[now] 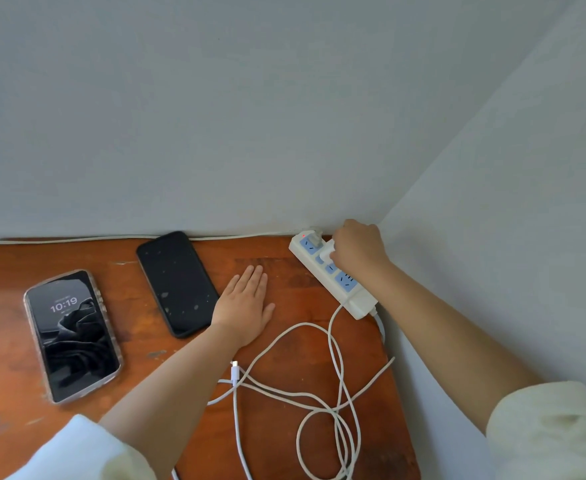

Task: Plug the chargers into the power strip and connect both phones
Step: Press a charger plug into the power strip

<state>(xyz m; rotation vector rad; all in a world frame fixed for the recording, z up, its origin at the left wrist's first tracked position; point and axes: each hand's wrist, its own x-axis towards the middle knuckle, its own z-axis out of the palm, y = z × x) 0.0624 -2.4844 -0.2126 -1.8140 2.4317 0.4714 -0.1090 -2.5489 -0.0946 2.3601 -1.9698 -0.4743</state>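
Two phones, two cables, one strip, on a worn wooden table (284, 341) set into a wall corner. Far left: a lit phone in a clear case (72, 336), face up, showing 10:19, long axis running roughly near to far with its top toward the wall. Next: a dark phone (177, 284), face up, screen off, likewise lengthwise toward the wall, leaning slightly left at the top. Neither is connected. Left hand (244, 303): flat, palm down, fingers spread loose, gripping nothing, resting just beside the dark phone, probably to steady the body. Centre front: white cables (333, 386) in loose overlapping loops, one free connector (235, 370) pointing toward the wall. Right: white power strip (333, 275) with blue sockets, lying diagonally, far end by the wall, red indicator lit. Right hand (357, 249): clenched round a white charger (328, 254), pressing it into a middle socket; seating depth is hidden. A greyish plug (315, 239) apparently occupies the farthest socket.
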